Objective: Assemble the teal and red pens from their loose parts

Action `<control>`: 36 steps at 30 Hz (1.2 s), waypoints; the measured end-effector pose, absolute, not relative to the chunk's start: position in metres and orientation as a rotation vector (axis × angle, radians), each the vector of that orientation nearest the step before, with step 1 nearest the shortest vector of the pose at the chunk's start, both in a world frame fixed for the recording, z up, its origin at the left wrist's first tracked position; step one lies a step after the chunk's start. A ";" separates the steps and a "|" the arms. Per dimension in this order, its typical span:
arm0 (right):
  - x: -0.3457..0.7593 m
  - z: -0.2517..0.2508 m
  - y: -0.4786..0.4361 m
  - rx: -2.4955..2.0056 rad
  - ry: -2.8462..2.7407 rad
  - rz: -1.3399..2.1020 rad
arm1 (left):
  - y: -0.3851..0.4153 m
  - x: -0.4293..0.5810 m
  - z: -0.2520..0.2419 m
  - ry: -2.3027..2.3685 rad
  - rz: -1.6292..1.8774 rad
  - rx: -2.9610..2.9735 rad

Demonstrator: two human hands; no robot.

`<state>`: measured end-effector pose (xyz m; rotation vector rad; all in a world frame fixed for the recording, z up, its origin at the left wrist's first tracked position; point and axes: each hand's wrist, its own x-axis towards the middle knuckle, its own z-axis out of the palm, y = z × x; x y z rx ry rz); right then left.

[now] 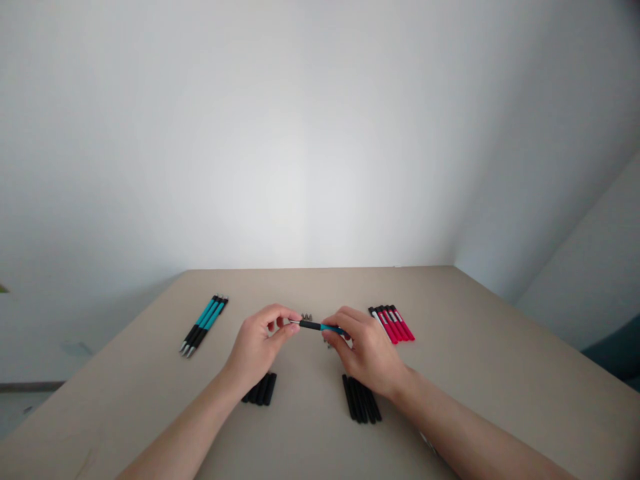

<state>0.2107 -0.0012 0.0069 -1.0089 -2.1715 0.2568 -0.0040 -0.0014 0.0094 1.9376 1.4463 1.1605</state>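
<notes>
Between my two hands a blue pen with a black grip [310,325] is held level above the table. My left hand [261,340] pinches its silver tip end between thumb and fingertips. At the other end, my right hand [367,347] has its fingers closed round the blue barrel, hiding part of it. Small metal pieces [307,317] lie on the table just behind the pen. Several short black tubes [260,390] rest below my left hand, which partly covers them. Longer black sticks [362,401] lie side by side under my right hand.
On the left, 3 blue and black pens [204,325] lie parallel. A row of pink barrels with black ends [393,324], one beside a white piece, lies behind my right hand. The beige table [150,413] meets a white wall at the back.
</notes>
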 end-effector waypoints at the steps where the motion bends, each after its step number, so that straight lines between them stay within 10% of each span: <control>1: 0.211 0.007 -0.001 -1.011 -2.177 0.259 | -0.001 -0.004 0.010 1.444 1.164 1.941; 36: 0.215 0.008 0.001 -1.058 -2.128 0.294 | 0.002 -0.003 0.009 1.468 1.081 1.817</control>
